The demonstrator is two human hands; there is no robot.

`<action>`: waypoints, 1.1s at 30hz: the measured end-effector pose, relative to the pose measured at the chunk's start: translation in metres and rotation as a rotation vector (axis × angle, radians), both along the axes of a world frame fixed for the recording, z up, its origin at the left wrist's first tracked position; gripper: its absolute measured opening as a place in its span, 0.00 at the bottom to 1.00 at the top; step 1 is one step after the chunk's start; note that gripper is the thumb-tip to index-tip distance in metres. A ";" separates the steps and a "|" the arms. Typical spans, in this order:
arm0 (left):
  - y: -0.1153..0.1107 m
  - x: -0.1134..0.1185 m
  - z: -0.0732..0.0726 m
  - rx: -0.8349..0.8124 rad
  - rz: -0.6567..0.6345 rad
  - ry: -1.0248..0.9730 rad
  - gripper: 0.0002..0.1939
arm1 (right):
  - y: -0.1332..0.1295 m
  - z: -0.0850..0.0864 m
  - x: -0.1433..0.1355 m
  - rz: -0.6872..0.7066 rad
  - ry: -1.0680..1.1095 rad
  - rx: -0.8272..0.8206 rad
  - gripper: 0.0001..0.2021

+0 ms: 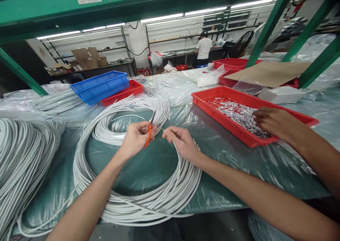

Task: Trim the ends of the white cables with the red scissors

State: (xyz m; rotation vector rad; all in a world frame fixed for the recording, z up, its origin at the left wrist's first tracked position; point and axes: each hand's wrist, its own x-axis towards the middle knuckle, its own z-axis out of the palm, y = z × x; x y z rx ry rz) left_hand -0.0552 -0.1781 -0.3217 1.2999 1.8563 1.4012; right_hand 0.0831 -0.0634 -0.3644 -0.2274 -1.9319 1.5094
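Observation:
My left hand (138, 136) is closed around small orange-handled scissors (148, 135), whose dark blades point up and away. Just to the right, my right hand (180, 141) pinches the end of a white cable (163, 129) between thumb and fingers. The cable's tip points toward the scissors but looks apart from them. Both hands are above a large coil of white cable (148, 207) lying on the green table (138, 163). A second part of the coil (106, 134) lies beyond my left hand.
A co-worker's hand (273, 122) reaches into a red tray (220, 118) of small silvery metal parts (236, 113). Another thick cable bundle (23, 166) is on the left. Blue trays (103, 87) stand behind the coil. A green shelf beam (148, 7) crosses overhead.

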 end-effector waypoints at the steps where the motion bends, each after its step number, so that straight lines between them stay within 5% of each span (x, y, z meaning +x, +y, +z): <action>1: 0.001 -0.005 -0.003 -0.071 -0.039 0.028 0.03 | 0.000 -0.001 0.000 -0.003 -0.002 -0.011 0.16; 5: 0.007 -0.021 -0.019 -0.285 -0.121 0.163 0.04 | 0.001 -0.004 -0.001 -0.022 -0.014 -0.029 0.16; 9: 0.007 -0.027 -0.026 -0.271 -0.085 0.224 0.08 | 0.000 -0.005 0.000 -0.026 -0.031 -0.008 0.16; 33: 0.005 -0.019 -0.017 -0.196 0.056 0.541 0.14 | -0.009 -0.003 0.002 -0.043 -0.103 0.094 0.15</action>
